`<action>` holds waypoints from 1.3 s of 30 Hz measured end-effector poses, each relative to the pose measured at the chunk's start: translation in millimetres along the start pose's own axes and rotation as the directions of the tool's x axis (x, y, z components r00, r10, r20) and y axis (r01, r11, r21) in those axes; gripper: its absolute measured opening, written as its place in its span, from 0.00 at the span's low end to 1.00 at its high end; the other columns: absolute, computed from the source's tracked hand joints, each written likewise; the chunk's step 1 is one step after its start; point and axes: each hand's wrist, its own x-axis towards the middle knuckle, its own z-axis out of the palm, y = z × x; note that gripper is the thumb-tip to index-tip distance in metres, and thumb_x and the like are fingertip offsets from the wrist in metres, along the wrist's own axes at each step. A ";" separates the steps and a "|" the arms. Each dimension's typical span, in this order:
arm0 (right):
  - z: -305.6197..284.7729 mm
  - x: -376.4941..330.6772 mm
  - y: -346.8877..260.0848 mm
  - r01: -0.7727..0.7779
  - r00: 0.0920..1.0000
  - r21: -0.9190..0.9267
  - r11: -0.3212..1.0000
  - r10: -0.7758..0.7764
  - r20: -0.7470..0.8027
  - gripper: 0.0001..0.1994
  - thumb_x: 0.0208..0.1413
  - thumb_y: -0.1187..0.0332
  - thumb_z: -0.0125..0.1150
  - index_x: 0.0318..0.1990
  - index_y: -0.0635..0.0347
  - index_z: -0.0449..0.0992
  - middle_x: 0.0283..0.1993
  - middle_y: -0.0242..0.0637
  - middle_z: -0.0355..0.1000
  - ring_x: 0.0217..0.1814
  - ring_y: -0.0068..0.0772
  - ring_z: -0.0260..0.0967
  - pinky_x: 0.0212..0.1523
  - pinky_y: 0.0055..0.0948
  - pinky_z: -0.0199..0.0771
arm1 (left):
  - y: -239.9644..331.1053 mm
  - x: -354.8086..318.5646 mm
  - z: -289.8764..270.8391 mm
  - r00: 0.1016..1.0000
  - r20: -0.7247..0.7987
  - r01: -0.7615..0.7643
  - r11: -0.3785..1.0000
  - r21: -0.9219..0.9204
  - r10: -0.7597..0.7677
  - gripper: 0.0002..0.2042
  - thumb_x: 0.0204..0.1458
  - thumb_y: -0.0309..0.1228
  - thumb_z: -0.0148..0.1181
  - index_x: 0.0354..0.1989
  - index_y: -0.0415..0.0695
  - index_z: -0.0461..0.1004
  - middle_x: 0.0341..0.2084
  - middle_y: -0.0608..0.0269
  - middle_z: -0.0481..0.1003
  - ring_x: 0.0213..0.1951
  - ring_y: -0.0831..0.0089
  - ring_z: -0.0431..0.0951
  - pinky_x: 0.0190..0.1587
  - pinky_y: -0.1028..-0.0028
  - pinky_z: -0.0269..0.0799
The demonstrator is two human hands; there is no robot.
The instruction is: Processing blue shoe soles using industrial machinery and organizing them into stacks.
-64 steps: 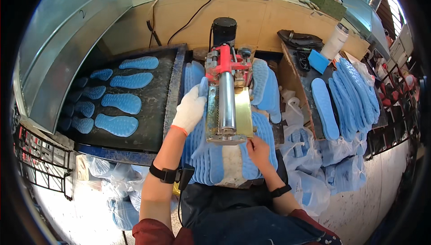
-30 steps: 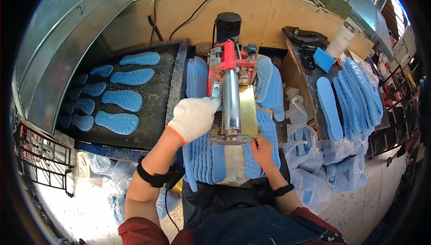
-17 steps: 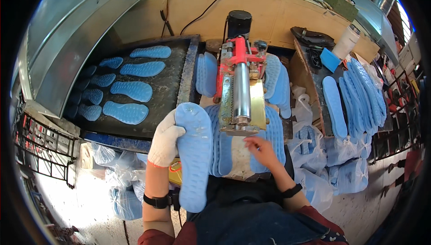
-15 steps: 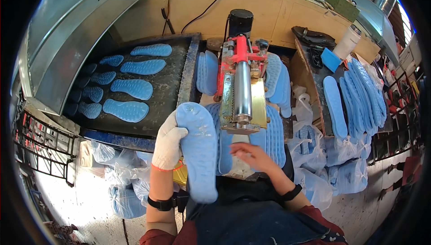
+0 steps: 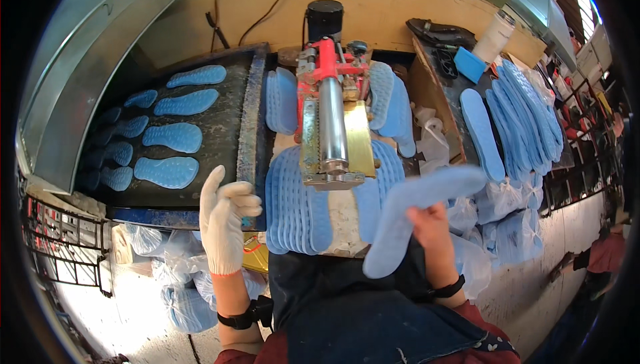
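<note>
My right hand (image 5: 432, 231), bare, grips a blue shoe insole (image 5: 395, 227) over my lap, right of the roller machine (image 5: 333, 124). The insole looks bent and is smeared by motion; I cannot tell whether a second one is with it. My left hand (image 5: 227, 221), in a white knit glove, is raised with nothing in it, fingers apart, by the front edge of the dark conveyor bed (image 5: 223, 141). Rows of blue insoles (image 5: 172, 137) lie on that bed. Overlapping insoles (image 5: 287, 197) rest left of the machine's front, and more insoles (image 5: 393, 171) rest on its right.
On the right bench, a row of leaning insoles (image 5: 523, 121) stands near a blue box (image 5: 470, 64), a white bottle (image 5: 495, 36) and a dark shoe (image 5: 440, 33). Plastic bags of insoles (image 5: 187, 307) sit on the floor. Another person (image 5: 600, 257) is at the far right.
The insole has passed from my gloved left hand to my right hand and moved rightward. My left hand has let go and opened. The view has shifted, so the machine appears further left.
</note>
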 end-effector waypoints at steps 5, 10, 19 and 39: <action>-47.0 15.8 22.4 -0.049 0.955 -0.051 0.998 0.031 -0.296 0.24 0.51 0.77 0.55 0.58 0.62 0.65 0.53 0.35 0.69 0.55 0.29 0.66 0.56 0.31 0.65 | -28.9 33.7 -18.2 0.977 -0.209 0.116 0.920 0.375 -0.038 0.21 0.58 0.29 0.47 0.59 0.35 0.60 0.32 0.58 0.74 0.26 0.78 0.72 0.31 0.79 0.70; -51.7 29.1 57.7 -0.247 0.945 -0.134 0.960 0.208 -0.252 0.23 0.50 0.73 0.56 0.56 0.61 0.66 0.51 0.34 0.69 0.52 0.26 0.65 0.55 0.29 0.64 | -60.7 56.3 -26.6 0.982 -0.185 0.147 0.797 0.585 -0.045 0.22 0.56 0.27 0.47 0.60 0.37 0.59 0.32 0.60 0.73 0.27 0.80 0.70 0.31 0.81 0.68; -17.7 74.8 127.8 -0.020 0.976 -0.938 0.347 -0.195 -0.093 0.32 0.49 0.63 0.56 0.62 0.64 0.54 0.33 0.56 0.71 0.31 0.59 0.70 0.33 0.51 0.69 | -77.4 50.8 -34.3 0.967 -0.253 0.156 0.750 0.642 0.015 0.25 0.57 0.24 0.43 0.65 0.40 0.53 0.32 0.63 0.71 0.26 0.81 0.68 0.27 0.82 0.64; -29.9 75.6 147.0 0.099 0.960 -0.958 0.269 -0.281 0.021 0.35 0.47 0.61 0.60 0.60 0.72 0.57 0.38 0.53 0.73 0.36 0.55 0.72 0.36 0.46 0.70 | -65.5 43.6 -41.4 0.988 -0.025 -0.073 0.613 0.787 0.150 0.08 0.53 0.31 0.52 0.29 0.43 0.77 0.29 0.58 0.75 0.35 0.62 0.76 0.39 0.70 0.70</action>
